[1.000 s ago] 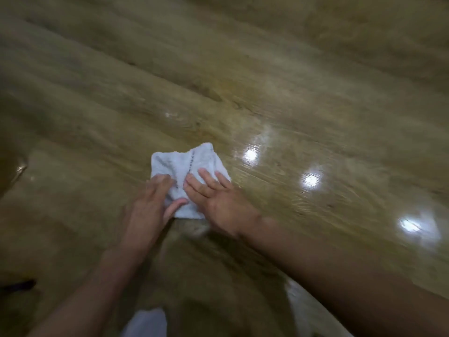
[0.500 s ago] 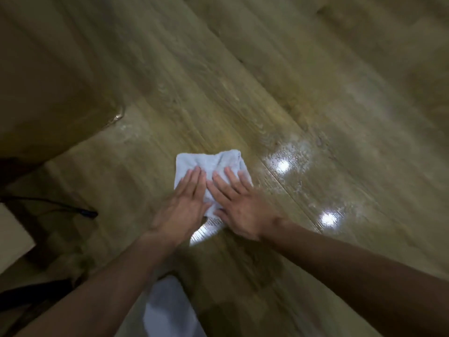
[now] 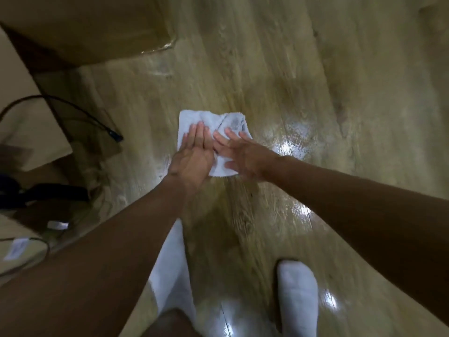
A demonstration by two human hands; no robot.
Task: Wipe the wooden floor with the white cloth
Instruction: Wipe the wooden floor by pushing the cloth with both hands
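White cloth [image 3: 233, 121] lies flat on the wooden floor [image 3: 340, 81], grey smudge on its far right part. Left hand [image 3: 192, 156] and right hand [image 3: 245, 156] press it side by side, fingers straight (no gripping). White-socked feet [image 3: 298, 293] stand nearer; black cable [image 3: 97, 121] lies left.

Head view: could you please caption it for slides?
Left hand and right hand press white cloth on wooden floor.
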